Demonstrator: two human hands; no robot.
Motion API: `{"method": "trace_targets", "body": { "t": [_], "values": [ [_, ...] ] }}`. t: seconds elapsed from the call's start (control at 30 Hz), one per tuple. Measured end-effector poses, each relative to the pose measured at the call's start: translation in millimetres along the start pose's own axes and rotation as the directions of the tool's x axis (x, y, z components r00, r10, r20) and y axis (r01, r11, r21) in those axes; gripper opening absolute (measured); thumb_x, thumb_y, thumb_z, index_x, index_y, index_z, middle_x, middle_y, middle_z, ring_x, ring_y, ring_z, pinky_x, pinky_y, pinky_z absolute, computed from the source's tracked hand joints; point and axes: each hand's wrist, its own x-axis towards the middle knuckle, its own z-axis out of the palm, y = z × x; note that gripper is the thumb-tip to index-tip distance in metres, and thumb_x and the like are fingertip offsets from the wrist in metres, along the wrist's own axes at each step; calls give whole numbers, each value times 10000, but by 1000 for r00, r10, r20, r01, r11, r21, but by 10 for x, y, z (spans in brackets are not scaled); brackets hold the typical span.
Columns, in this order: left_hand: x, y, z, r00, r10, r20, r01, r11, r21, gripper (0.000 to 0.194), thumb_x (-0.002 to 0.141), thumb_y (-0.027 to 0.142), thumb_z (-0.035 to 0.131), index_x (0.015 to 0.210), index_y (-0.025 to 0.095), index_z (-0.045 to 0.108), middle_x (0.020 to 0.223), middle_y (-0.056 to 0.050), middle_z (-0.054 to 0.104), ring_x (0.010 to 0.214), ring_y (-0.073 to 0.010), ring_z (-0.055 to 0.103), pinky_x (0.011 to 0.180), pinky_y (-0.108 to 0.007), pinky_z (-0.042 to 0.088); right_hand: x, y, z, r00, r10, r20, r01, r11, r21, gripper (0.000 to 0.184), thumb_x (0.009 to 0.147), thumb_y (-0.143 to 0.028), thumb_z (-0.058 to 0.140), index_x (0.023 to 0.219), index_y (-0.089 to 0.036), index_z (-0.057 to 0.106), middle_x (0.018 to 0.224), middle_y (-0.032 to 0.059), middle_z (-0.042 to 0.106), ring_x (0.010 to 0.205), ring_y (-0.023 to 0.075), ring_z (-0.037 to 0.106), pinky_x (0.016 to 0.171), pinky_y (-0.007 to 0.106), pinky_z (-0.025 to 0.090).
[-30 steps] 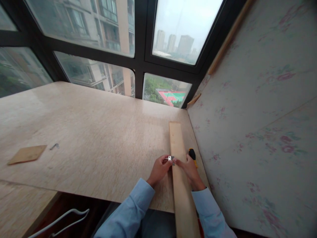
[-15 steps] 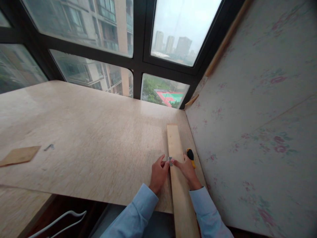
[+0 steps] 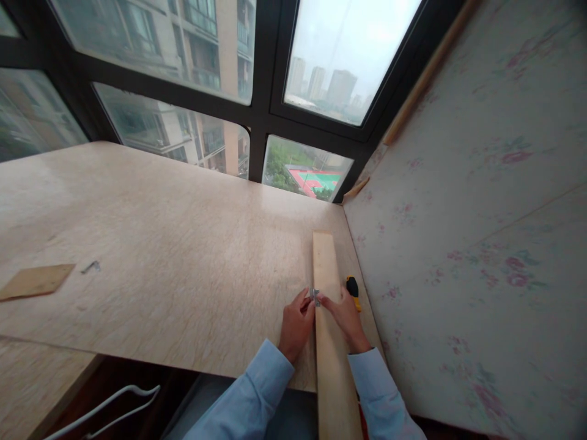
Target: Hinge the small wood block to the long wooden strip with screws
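A long, pale wooden board (image 3: 332, 360) lies lengthwise in front of me, its near end reaching past the table edge. A small silver metal hinge (image 3: 316, 297) sits at the board's left edge. The fingertips of my left hand (image 3: 296, 321) are pinched on the hinge's left side. My right hand (image 3: 346, 315) grips across the board, its thumb pressing the hinge against the top face and its fingers down the right side, mostly hidden. Just beyond the right hand is a black-and-yellow tool (image 3: 353, 292), partly visible beside the board.
The marbled tabletop (image 3: 183, 244) runs up to the window frame (image 3: 261, 116). A flowered wall (image 3: 458, 275) closes off the right side. Far left lie a flat brown piece (image 3: 36, 281) and a small metal angle piece (image 3: 90, 267). A white curved bar (image 3: 114, 394) is below the table edge.
My left fingers slipped off the hinge slightly half a second ago and now pinch its left side again. My right thumb has stayed on the hinge. The view has shifted a little.
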Motion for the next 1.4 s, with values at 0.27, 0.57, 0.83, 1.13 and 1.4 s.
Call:
{"method": "trace_targets", "body": {
  "t": [0.27,0.57,0.83,1.13,1.4],
  "values": [
    [25,25,9,999,5,-34,-5,1000,5,312,799,205,669,1107,165,701,1061,-116,742,985,-268,710,922,-434,553,24,60,-17,993,-119,6,118,977,-178,475,684,-471,735,1027,-149,671,1040,127,743,995,310,682,896,433,518],
    [29,49,23,998,7,-55,-6,1000,23,287,802,191,663,1082,148,710,1026,-127,746,963,-278,713,901,-435,556,-3,121,-28,988,-144,-59,112,921,-374,415,716,-487,714,988,-174,703,994,168,704,1065,388,604,933,471,469],
    [34,63,35,997,-3,-71,2,1000,-14,251,762,179,711,1012,183,734,1004,-100,751,946,-266,714,917,-420,547,50,295,-18,987,-119,-113,62,908,-414,530,703,-519,690,1086,-153,686,1065,158,679,1113,367,586,1007,485,439],
    [-9,28,15,996,75,-41,-70,992,104,285,897,241,533,1108,169,710,1110,-103,728,1037,-246,680,956,-388,505,-41,159,-104,925,-366,100,375,841,-390,560,792,-417,662,1292,-174,599,1319,152,576,1282,314,491,1121,468,355],
    [-50,35,0,996,80,-42,-74,989,130,341,951,312,447,1126,146,688,1118,-110,717,1026,-238,668,918,-344,496,105,125,-15,801,-449,397,574,763,-297,487,792,-251,670,1276,-233,629,1432,120,527,1358,268,434,1135,488,330]
  ]
}}
